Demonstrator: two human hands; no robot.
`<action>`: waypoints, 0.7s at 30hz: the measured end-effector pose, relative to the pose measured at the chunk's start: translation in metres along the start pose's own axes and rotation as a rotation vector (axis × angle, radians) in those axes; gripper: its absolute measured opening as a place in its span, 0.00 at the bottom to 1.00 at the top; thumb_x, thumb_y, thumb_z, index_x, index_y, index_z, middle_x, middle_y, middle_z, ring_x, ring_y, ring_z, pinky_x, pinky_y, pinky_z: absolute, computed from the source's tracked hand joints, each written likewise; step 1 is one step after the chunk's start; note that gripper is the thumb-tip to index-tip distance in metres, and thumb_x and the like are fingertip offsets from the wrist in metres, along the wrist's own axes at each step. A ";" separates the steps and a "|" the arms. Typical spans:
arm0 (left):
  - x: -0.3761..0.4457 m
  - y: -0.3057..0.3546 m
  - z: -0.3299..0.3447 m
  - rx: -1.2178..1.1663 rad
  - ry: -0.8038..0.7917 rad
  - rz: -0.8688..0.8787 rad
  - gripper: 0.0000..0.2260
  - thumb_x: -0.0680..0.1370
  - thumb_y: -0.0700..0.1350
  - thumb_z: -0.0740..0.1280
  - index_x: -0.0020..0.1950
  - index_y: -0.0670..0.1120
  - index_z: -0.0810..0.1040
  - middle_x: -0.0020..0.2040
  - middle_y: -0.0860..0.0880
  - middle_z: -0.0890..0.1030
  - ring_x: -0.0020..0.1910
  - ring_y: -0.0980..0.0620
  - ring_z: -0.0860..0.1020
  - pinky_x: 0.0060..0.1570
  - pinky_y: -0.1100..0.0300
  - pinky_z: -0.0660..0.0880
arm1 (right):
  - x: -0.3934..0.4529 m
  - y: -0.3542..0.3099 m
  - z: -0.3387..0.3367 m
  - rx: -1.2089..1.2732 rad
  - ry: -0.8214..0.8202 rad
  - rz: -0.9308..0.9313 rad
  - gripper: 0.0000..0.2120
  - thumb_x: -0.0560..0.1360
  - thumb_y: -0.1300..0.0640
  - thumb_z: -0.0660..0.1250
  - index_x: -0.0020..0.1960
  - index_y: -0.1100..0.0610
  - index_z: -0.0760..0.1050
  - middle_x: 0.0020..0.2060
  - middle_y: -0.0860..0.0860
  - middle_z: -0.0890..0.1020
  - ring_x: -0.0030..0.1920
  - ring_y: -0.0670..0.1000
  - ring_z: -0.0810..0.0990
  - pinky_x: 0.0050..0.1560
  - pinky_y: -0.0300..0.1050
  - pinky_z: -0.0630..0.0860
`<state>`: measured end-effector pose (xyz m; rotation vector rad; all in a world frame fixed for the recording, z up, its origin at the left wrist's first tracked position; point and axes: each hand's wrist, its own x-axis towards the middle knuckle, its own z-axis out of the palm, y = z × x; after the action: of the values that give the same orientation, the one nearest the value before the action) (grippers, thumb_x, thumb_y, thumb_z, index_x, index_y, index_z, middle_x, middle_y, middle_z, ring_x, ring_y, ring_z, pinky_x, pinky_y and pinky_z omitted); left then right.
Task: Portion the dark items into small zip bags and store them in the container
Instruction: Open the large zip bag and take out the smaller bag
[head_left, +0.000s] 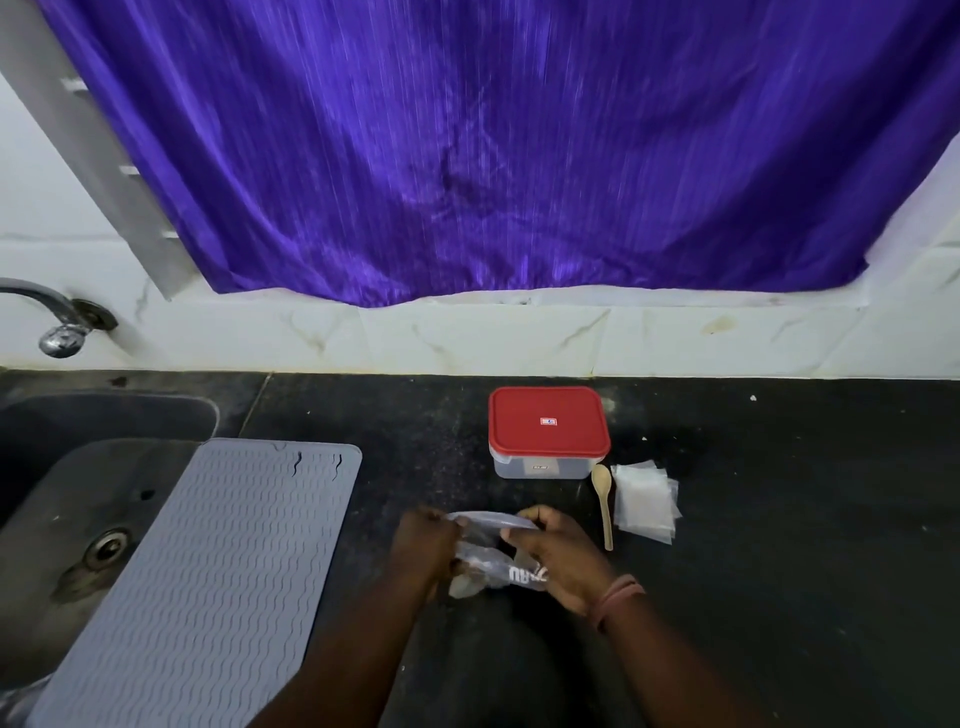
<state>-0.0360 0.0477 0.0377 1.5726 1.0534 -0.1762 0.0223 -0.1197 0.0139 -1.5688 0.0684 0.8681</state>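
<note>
Two hands, left hand (423, 540) and right hand (558, 551), pinch opposite edges of the large bag (493, 564) on the counter (779, 519), apparently spreading its mouth for scooping, with spoon (603, 501), small zip bags (644, 501) and lidded container (548, 431) beyond.

Black speckled counter (753, 519), red-lidded clear container (548, 431) near the back wall, wooden spoon (603, 501) just beside a stack of small clear zip bags (645, 501), grey ribbed mat (208, 571) at left — overhanging the sink (62, 519).
</note>
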 end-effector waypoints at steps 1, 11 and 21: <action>0.001 -0.002 0.001 0.070 0.034 0.034 0.05 0.79 0.41 0.68 0.52 0.41 0.81 0.46 0.41 0.83 0.44 0.43 0.83 0.48 0.48 0.83 | 0.000 0.003 0.001 -0.077 0.031 -0.002 0.11 0.72 0.56 0.75 0.52 0.57 0.79 0.45 0.58 0.85 0.43 0.54 0.83 0.46 0.51 0.80; -0.008 -0.012 0.002 -0.132 -0.266 -0.011 0.08 0.82 0.37 0.63 0.55 0.38 0.82 0.50 0.37 0.84 0.47 0.41 0.84 0.47 0.49 0.82 | 0.003 -0.007 0.003 0.439 -0.147 0.195 0.21 0.80 0.49 0.65 0.57 0.68 0.79 0.48 0.64 0.84 0.49 0.61 0.84 0.48 0.56 0.82; -0.025 -0.003 0.003 -0.479 -0.727 -0.128 0.22 0.84 0.54 0.58 0.67 0.40 0.79 0.50 0.38 0.83 0.42 0.45 0.82 0.41 0.54 0.79 | 0.001 -0.019 0.000 0.660 -0.271 0.174 0.33 0.79 0.43 0.56 0.44 0.72 0.82 0.44 0.68 0.83 0.45 0.63 0.85 0.54 0.58 0.77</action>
<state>-0.0514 0.0315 0.0507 0.8885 0.5561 -0.5008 0.0328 -0.1151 0.0291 -0.8314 0.2709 1.0543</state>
